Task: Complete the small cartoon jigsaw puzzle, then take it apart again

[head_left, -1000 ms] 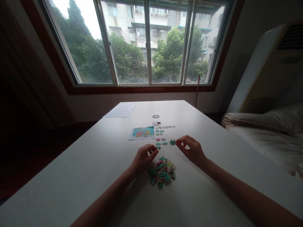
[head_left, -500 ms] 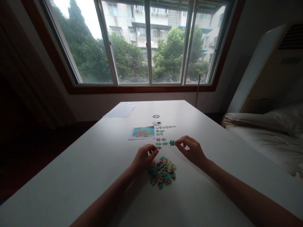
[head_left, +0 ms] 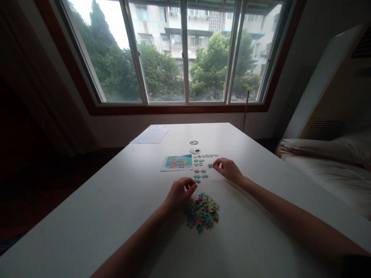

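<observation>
Two hands are over the white table [head_left: 116,200] in the head camera view, the only view.

The right hand [head_left: 228,170] is stretched forward, further from the body than the other. Its thumb and forefinger come together on a small green piece [head_left: 210,166], which sits at the left side of the fingertips, toward the picture card [head_left: 178,162]. If the piece is lifted or lies flat on the table, I cannot tell. It is too small to show a long side.

This piece is between two groups. A row of pale pieces [head_left: 207,156] lies just behind it, and a few sorted pieces [head_left: 199,175], pink and green, lie just in front and to the left.

The left hand [head_left: 179,193] is nearer to the body, loosely curled, with thumb and fingers close together. Whether it pinches something is not visible. It rests just beside the far left edge of the pile of pieces [head_left: 203,212]. The right hand is clearly the nearer one to the green piece, and the left hand is apart from it, with the sorted pieces between them.
</observation>
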`<move>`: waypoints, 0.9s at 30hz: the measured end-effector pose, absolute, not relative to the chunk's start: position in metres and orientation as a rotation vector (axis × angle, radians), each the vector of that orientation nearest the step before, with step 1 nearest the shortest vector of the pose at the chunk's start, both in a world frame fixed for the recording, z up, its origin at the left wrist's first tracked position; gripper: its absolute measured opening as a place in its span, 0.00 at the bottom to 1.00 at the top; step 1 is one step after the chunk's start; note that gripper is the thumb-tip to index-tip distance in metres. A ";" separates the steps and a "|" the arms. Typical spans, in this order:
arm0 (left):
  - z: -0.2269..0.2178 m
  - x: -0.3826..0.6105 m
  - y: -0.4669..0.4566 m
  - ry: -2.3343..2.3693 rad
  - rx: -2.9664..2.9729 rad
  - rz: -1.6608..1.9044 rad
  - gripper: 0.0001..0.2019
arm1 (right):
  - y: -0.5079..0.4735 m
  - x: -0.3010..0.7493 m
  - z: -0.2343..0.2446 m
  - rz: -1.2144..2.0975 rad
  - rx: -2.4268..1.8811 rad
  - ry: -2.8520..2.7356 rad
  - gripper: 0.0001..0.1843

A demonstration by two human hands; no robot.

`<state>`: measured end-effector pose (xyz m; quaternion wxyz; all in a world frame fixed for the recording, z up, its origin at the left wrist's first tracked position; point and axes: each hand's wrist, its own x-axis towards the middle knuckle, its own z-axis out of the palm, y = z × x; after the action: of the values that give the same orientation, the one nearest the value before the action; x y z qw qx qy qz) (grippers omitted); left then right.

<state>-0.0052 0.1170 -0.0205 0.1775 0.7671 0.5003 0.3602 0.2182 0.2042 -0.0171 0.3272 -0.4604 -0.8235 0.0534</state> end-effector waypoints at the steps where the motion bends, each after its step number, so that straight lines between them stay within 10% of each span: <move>1: -0.020 -0.006 0.117 1.418 2.166 1.023 0.09 | 0.212 0.217 -0.019 0.160 -1.242 -2.159 0.07; 27: -0.016 -0.008 0.118 1.422 2.169 1.019 0.09 | 0.248 0.189 -0.025 0.186 -1.381 -2.230 0.07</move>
<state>-0.0078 0.1177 -0.0162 0.1768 0.7662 0.5022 0.3599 0.1890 0.2483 -0.0249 0.2532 -0.5080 -0.8205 0.0684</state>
